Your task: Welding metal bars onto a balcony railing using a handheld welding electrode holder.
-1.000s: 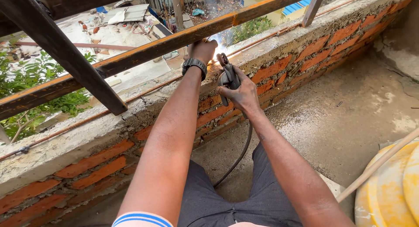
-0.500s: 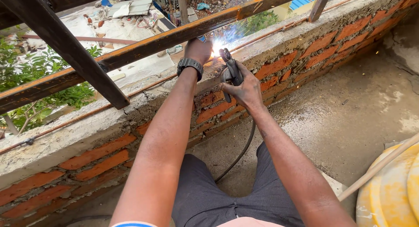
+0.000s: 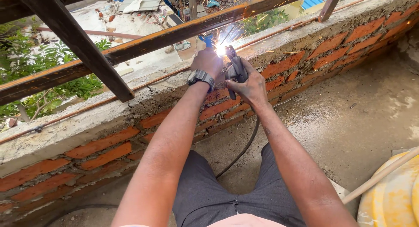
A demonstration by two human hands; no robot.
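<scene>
Overhead, rusty bars [image 3: 131,48] cross — brick wall [image 3: 104,144] fronts both hands' electrode holder [image 3: 233,69].

Brick wall [image 3: 104,144] under rusty rail [image 3: 174,34]

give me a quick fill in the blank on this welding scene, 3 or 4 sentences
1. The right hand grips a welding electrode holder, and bright ____ fly from its tip.
2. The left hand has a ____ strapped on its wrist.
3. The low wall is built of red ____ under a concrete cap.
4. A black ____ hangs down from the holder toward the floor.

Missing words: sparks; wristwatch; bricks; cable
</scene>
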